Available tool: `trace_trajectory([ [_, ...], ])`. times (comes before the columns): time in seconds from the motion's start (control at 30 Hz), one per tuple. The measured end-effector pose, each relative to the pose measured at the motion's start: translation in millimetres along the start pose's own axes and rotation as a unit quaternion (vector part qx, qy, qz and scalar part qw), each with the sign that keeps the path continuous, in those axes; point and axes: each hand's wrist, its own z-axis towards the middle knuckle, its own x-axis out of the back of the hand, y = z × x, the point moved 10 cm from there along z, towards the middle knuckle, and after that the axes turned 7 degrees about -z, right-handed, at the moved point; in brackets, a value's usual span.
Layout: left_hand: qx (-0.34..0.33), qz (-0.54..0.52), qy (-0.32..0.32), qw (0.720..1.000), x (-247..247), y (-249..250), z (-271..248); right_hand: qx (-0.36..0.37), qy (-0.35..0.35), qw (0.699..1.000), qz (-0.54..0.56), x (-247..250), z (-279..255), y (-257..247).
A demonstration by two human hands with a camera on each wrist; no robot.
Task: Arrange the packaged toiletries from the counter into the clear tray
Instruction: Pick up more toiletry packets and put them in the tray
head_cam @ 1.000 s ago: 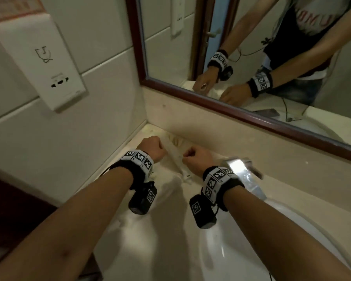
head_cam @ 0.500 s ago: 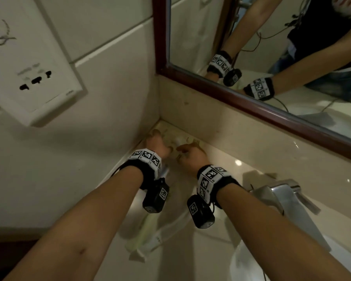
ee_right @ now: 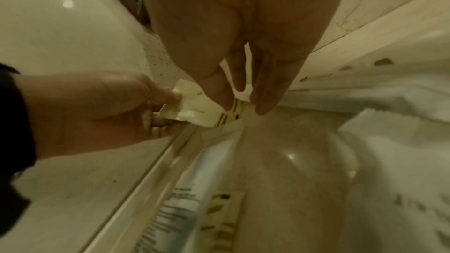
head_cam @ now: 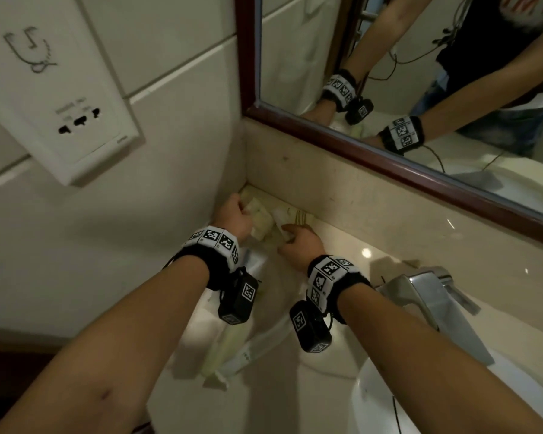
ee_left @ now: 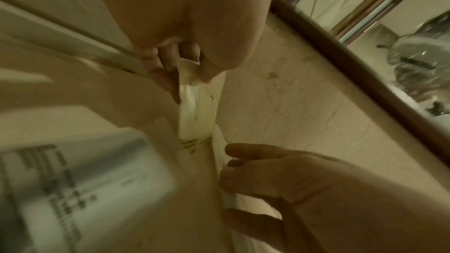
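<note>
In the counter's back corner my left hand [head_cam: 245,211] pinches the serrated end of a pale yellow sachet [ee_left: 197,107], which the right wrist view shows as the sachet [ee_right: 194,107]. My right hand [head_cam: 287,233] is just right of it. Its thumb touches the sachet's striped end, and thumb and forefinger pinch the edge of a white packet [head_cam: 278,216]. The clear tray [ee_right: 168,155] runs along the left wall beneath my wrists. It holds a long yellow packet [head_cam: 229,349] and a long printed white packet [ee_right: 175,209].
A chrome faucet [head_cam: 430,299] and the white basin [head_cam: 389,402] lie to the right. The mirror [head_cam: 420,73] stands above the stone backsplash, and a wall socket [head_cam: 76,120] is on the left wall. More white packets [ee_right: 389,141] lie on the counter right of the tray.
Both hands have reached further into the back corner. The left hand now pinches the yellow sachet, and the right hand's fingers have come onto the packets beside it.
</note>
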Motion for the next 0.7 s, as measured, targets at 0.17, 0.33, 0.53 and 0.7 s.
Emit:
trace_trajectory([
  [0.17,-0.044,-0.051,0.032,0.997,15,24,-31,-0.007,0.046,0.993,0.108,22,-31,-11],
  [0.33,-0.076,-0.107,-0.009,0.991,-1,57,-70,0.011,0.105,0.982,0.155,68,-78,-4],
  [0.53,-0.032,-0.201,-0.098,0.974,-52,105,-145,0.018,0.223,0.966,0.129,139,-151,61],
  [0.7,-0.002,-0.245,-0.232,0.941,-130,152,-229,-0.003,0.306,0.938,0.163,186,-231,149],
])
